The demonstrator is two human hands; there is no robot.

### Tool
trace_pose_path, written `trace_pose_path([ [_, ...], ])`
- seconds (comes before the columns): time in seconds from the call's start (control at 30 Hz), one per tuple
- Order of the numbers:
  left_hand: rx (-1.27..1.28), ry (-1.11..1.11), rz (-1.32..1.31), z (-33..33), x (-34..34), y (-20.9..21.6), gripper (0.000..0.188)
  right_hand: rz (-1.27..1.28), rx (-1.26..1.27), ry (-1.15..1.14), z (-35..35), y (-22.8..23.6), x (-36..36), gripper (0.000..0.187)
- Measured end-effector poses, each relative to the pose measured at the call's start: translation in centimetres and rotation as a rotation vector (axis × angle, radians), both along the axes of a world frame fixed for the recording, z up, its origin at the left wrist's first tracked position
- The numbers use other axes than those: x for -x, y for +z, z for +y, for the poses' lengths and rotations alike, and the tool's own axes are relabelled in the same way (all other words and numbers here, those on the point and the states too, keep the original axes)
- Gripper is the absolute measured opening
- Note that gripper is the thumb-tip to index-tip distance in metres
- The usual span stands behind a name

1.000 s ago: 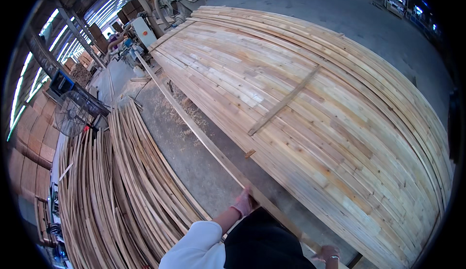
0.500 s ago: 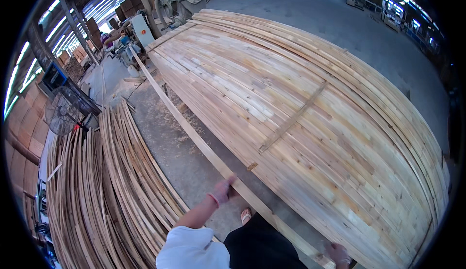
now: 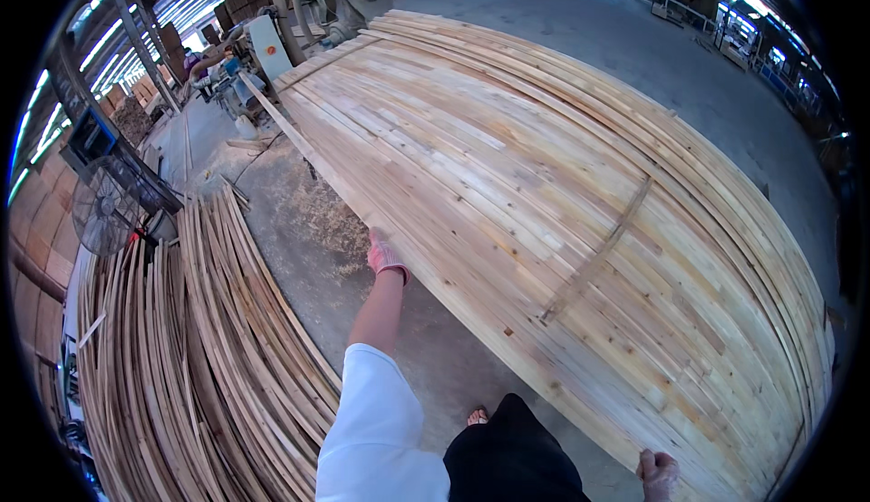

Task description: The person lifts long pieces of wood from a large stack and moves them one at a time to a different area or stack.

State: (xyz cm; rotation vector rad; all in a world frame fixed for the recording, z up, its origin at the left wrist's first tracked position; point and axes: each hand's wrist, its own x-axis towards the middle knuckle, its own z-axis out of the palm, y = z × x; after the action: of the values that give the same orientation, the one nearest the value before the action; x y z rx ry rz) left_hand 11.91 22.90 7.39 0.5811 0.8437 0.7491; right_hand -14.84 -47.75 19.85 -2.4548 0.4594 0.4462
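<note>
A long pale wooden strip [image 3: 306,147] runs along the left edge of a wide layer of boards [image 3: 507,203]. At its far end the strip reaches a machine [image 3: 237,81]. My left hand [image 3: 387,255], in a pinkish glove, is closed on the strip's outer edge, about midway along. Down at the near end my right hand [image 3: 659,473] is closed at the strip's edge; its fingers are curled and partly hidden. Between the strip and the neighbouring boards hardly any gap shows.
A large pile of thin strips [image 3: 227,321] lies on the floor to the left. Sawdust [image 3: 326,217] covers the floor beside the boards. A standing fan [image 3: 106,203] is at far left. A narrow crosspiece [image 3: 598,253] lies across the boards.
The strip has moved right, from over the floor gap to the edge of the board layer. My left hand has gone forward and left along it; my right hand has shifted slightly right.
</note>
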Motion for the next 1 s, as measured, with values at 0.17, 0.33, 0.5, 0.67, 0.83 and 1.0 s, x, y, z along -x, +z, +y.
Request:
trace_pose_path([
  [0.17,0.204,-0.329,-0.347,-5.0,3.4,-4.8,0.055,0.0,0.208,0.11,9.5,-1.4,-5.6,0.048],
  [0.33,0.414,-1.042,0.295,-20.8,15.1,-7.8,0.018,-0.061,0.133,0.338,18.8,-3.0,-11.8,0.047],
  [0.5,0.207,-1.927,-0.351,-29.3,19.7,-4.3,0.062,0.027,-0.18,0.504,26.9,-1.6,-15.0,0.045],
  [0.67,-0.603,-1.909,-0.022,-27.6,18.3,-3.0,0.041,-0.178,-0.122,0.872,29.4,-2.0,-15.8,0.051],
  [0.83,0.187,-1.242,0.086,-20.9,15.8,-3.1,0.032,0.183,0.129,0.814,21.2,-3.1,-14.9,0.062],
  [1.0,0.353,-0.932,-0.126,-19.4,15.5,-4.2,0.045,0.249,-0.129,0.596,17.4,-4.7,-13.1,0.07],
])
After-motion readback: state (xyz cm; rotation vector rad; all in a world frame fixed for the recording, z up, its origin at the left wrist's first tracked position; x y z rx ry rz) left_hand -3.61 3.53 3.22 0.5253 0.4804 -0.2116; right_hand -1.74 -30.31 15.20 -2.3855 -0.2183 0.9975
